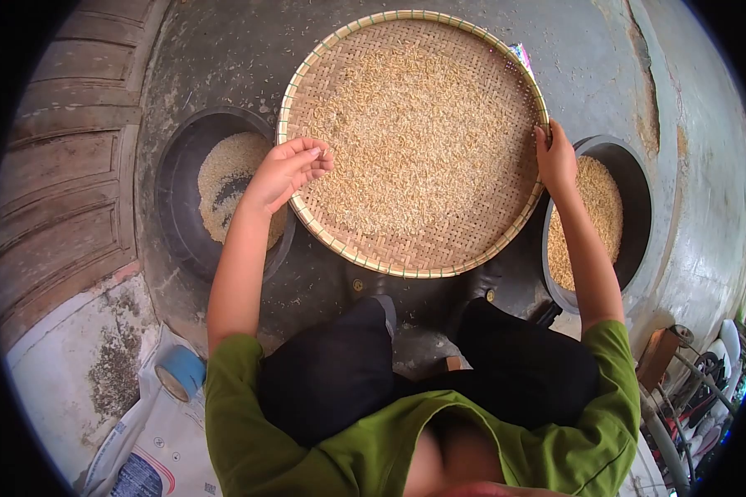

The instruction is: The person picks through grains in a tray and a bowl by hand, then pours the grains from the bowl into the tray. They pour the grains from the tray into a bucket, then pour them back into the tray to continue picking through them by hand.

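Observation:
A round woven bamboo tray point(514, 219) is spread with pale grains point(406, 132), thickest in its middle. My right hand point(556, 157) grips the tray's right rim, thumb on the inner side. My left hand point(290, 170) is over the tray's left edge, its thumb and fingertips drawn together; whatever is between them is too small to make out. Below and left of that hand is a dark round basin point(178, 186) holding whitish grain point(224, 166). Under my right forearm is a dark pan point(636, 240) of yellowish grain point(601, 203), partly hidden by the arm.
The floor point(215, 66) is grey concrete with scattered grains. At left is a wooden panelled door point(66, 166). A blue tape roll point(181, 373) lies on a white printed sack point(174, 439) at lower left. Assorted objects crowd the lower right. A small colourful packet point(521, 56) lies behind the tray.

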The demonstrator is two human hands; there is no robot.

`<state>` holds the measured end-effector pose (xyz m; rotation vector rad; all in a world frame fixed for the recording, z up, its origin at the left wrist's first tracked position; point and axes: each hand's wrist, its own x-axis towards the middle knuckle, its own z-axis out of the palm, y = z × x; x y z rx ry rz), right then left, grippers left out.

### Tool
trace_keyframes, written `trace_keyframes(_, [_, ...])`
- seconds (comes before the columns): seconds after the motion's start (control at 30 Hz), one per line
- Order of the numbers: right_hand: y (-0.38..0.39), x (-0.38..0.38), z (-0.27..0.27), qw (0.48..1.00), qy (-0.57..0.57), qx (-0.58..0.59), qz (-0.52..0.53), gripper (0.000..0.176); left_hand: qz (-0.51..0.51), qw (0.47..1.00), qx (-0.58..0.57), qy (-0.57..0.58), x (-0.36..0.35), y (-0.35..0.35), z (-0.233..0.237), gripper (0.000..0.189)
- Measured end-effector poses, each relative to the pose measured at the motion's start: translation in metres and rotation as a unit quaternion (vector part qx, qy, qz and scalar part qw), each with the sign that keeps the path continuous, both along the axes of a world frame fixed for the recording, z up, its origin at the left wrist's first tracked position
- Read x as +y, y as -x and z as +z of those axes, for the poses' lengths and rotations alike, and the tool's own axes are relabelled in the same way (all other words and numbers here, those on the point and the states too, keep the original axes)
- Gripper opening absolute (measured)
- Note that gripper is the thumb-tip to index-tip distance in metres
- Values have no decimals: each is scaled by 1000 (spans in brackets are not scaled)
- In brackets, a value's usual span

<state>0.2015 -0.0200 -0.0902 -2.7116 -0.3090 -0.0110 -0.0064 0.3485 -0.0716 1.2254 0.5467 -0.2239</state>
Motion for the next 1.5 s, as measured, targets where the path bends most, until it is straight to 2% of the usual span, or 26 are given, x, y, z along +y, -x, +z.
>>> trace_keyframes(0.27, [1, 0, 0, 1000, 0, -10, 1, 37, 19, 999, 2, 37, -1, -1, -4, 19])
trace_keyframes(0.47, [1, 1, 2, 1000, -3, 4, -2, 37, 25, 999, 28, -22, -6, -1, -10, 16])
trace_keyframes(0.53, [-1, -1, -1, 1000, -2, 8, -3, 37, -11, 998, 27, -58, -6, -1, -13, 16])
trace_keyframes(0.77, [-1, 0, 0, 1000, 7, 16, -11, 36, -25, 994, 68, -85, -13, -4, -4, 19])
trace_keyframes(0.9, [-1, -1, -1, 1000, 2, 12, -7, 35, -10, 995, 79, -53, -14, -5, 1, 23])
trace_keyframes(0.97, [-2, -2, -3, 1000, -6, -1, 1, 42, -9, 996, 79, -39, -14, -5, 2, 25])
trace_keyframes(1.07, [-1, -2, 1, 1000, -5, 15, -1, 43, -8, 997, 70, -25, -15, -5, 2, 25])
trace_keyframes(1.23, [-2, -2, 0, 1000, -7, 20, -6, 39, 25, 996, 39, 77, -10, -4, -7, 24])
trace_keyframes(1.37, [-3, -5, -8, 1000, -8, -15, 6, 36, 28, 995, 35, 90, -7, -3, -15, 21])
trace_keyframes(1.5, [-3, -5, -6, 1000, -10, -6, 2, 37, -8, 999, 29, 37, -7, -2, -25, 19])
